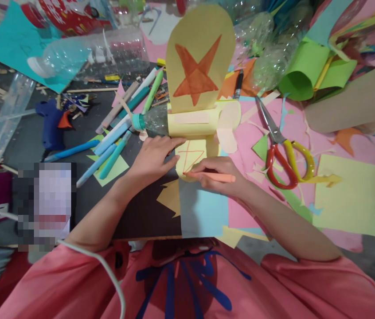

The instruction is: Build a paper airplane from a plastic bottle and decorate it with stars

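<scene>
My right hand [222,175] grips an orange marker [219,177], its tip on the lower yellow paper wing [192,153], where thin orange lines of a star show. Fingers spread, my left hand [156,157] lies at the wing's left edge and against the bottle. The plastic bottle [156,120] lies on its side, wrapped in yellow paper [190,122], its teal cap [138,121] to the left. Above it extends the upper paper wing [201,48] with a filled orange star [196,73]. Pale pink paper pieces [229,126] sit at the bottle's right end.
Several markers [121,119] lie left of the bottle, near a blue glue gun [50,124]. Scissors with red and yellow handles [282,155] rest on pink paper at right. Clear bottles [97,53] stretch along the back. A blurred-out phone [52,195] is at lower left.
</scene>
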Tool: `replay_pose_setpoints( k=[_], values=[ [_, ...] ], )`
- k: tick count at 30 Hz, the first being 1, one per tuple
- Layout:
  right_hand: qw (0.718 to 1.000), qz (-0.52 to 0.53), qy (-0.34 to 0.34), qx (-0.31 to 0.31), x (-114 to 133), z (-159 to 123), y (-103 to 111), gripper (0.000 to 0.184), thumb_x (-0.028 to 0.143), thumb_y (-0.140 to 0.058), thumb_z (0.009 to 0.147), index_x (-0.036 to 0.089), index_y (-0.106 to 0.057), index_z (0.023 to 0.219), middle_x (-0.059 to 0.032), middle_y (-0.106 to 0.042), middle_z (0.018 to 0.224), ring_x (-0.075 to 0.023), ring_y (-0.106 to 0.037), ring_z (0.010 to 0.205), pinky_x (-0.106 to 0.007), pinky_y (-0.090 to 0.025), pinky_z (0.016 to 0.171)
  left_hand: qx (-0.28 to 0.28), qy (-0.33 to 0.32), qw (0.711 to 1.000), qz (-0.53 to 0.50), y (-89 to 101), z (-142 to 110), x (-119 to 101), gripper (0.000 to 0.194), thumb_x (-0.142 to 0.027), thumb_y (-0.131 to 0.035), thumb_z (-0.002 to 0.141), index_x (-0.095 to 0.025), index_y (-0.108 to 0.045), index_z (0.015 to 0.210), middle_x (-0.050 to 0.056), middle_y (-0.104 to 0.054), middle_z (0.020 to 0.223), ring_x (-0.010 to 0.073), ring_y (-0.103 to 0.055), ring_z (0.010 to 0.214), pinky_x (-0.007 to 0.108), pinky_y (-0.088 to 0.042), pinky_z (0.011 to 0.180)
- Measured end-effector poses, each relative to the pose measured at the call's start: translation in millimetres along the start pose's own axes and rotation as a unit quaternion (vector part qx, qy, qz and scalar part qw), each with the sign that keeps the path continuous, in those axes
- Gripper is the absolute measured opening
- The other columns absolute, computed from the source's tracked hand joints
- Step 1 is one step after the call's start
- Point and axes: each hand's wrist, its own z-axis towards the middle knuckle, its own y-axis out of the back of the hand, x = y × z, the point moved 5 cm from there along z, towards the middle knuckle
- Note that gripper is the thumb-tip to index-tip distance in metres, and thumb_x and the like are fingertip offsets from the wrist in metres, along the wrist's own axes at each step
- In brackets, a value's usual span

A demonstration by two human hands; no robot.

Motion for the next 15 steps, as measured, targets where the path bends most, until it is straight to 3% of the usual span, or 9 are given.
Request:
replay_pose_setpoints(
  k=[4, 7, 11, 15],
  values=[
    [0.997, 0.073, -0.032, 0.004, -2.6, -0.8, 0.5, 0.010, 0.025, -0.064, 0.078, 0.021, -0.072, 0.075, -0.0015, -0.075, 0.073, -0.0151, -0.065, 0.062, -0.027, -0.049, 0.057, -0.003, -0.006, 1.000, -0.003, 1.0, -0.5, -0.5, 0.046, -0.031, -0.048, 0.095, -0.019, -0.062, 0.136, 0.008, -0.066, 0.094, 0.0257, -0.056, 0.093, 0.039, -0.039, 0.086],
    [0.988, 0.132, -0.060, -0.041, -4.5, -1.1, 7.2, 0.017, 0.036, -0.065, 0.083, 0.022, -0.074, 0.081, -0.0031, -0.077, 0.080, -0.0171, -0.068, 0.071, -0.029, -0.053, 0.062, -0.004, -0.005, 1.000, -0.005, 1.9, -0.8, -1.3, 0.045, -0.031, -0.048, 0.094, -0.020, -0.062, 0.136, 0.008, -0.067, 0.095, 0.0257, -0.056, 0.094, 0.039, -0.039, 0.086],
    [0.989, 0.120, -0.041, -0.076, -3.7, 0.0, 14.7, 0.021, 0.044, -0.068, 0.086, 0.025, -0.077, 0.087, -0.0040, -0.080, 0.093, -0.0199, -0.073, 0.086, -0.033, -0.058, 0.077, 0.004, 0.001, 1.000, -0.006, 2.1, -0.8, -2.2, 0.046, -0.031, -0.047, 0.094, -0.019, -0.062, 0.136, 0.008, -0.068, 0.098, 0.0262, -0.057, 0.096, 0.040, -0.039, 0.087],
    [0.988, 0.103, -0.040, -0.107, -8.8, 3.3, 23.0, 0.028, 0.051, -0.068, 0.087, 0.025, -0.077, 0.091, -0.0044, -0.080, 0.092, -0.0202, -0.072, 0.082, -0.034, -0.058, 0.074, 0.010, 0.006, 1.000, -0.004, 1.7, -1.0, -3.8, 0.048, -0.032, -0.045, 0.095, -0.018, -0.060, 0.139, 0.010, -0.069, 0.103, 0.0276, -0.058, 0.099, 0.042, -0.040, 0.090]
  ],
)
